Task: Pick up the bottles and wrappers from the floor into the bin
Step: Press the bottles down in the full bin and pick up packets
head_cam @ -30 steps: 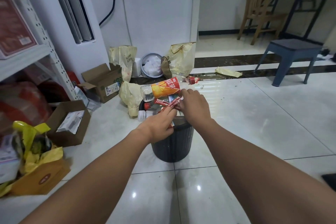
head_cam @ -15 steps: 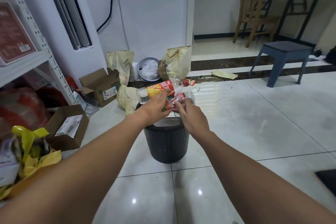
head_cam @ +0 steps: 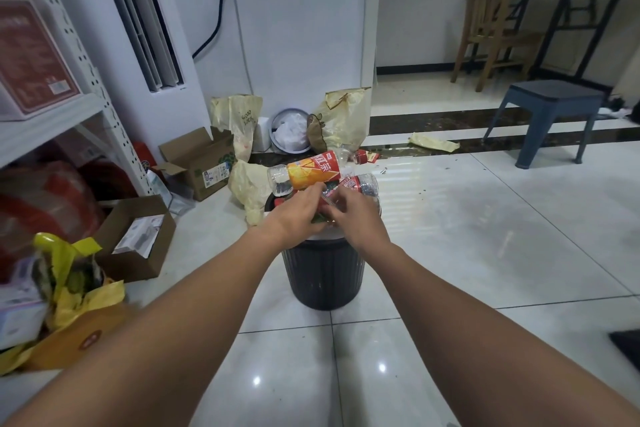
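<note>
Floor (head_cam: 467,236) glossy white tile; bin (head_cam: 323,274) near wall.

Two bottles (head_cam: 313,173) (head_cam: 360,184), one bin (head_cam: 323,274), two cardboard boxes (head_cam: 201,163) (head_cam: 138,239), one stool (head_cam: 550,114), one chair (head_cam: 491,21).

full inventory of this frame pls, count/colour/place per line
bin: 1, black, floor centre, heaped full
orange-label bottle: 1, clear, lying atop the heap
red-label bottle: 1, clear, atop the heap, right
cardboard boxes: 2, brown, open, floor left
yellowish bags: 3, by the wall behind bin
wrapper: 1, yellow, floor by stool
stool: 1, blue-grey, right
chair: 1, wooden, far right
shelf: 1, white, left
left hand: over bin, in the heap
right hand: over bin, in the heap
</note>
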Demonstrator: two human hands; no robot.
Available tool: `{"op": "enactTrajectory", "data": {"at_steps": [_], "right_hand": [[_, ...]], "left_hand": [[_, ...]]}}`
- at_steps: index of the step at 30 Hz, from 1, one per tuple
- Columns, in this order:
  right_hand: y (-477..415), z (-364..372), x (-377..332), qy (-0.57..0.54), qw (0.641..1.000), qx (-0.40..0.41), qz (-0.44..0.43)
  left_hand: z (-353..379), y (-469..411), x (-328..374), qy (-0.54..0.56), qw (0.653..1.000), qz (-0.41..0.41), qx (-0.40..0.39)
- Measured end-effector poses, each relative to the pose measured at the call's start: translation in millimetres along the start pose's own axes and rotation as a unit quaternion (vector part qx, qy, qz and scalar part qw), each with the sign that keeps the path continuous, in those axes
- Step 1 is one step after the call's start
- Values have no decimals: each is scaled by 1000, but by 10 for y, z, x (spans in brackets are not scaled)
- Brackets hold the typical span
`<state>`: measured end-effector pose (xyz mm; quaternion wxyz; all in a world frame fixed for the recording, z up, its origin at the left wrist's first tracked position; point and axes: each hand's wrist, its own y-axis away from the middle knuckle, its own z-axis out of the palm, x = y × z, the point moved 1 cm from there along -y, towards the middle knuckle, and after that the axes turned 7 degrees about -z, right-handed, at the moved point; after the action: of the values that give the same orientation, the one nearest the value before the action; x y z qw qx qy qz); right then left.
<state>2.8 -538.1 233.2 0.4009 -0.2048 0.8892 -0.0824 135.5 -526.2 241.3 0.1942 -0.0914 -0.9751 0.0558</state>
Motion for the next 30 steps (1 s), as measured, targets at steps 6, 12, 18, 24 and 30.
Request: {"op": "enactTrajectory", "data": {"at_steps": [6,12,18,24,30], "right_hand": [[-28,-79,67,53,998,11,-6],[-133,-210,15,106,986,112,-56],[-285,-72,-179,238,961,83,-115],[-366,160,-178,286,948,81,-110],[-436,351,-112,285,949,87,-104]], "left_hand": [[-44,111,-254,-131,991,-29,25],[-21,302,-519,-250,966,58,17],[116,390,-644,-276,959,68,-8],[229,366,-649,-249,966,71,-22],[426,397,-708,-202,976,65,-46]]}}
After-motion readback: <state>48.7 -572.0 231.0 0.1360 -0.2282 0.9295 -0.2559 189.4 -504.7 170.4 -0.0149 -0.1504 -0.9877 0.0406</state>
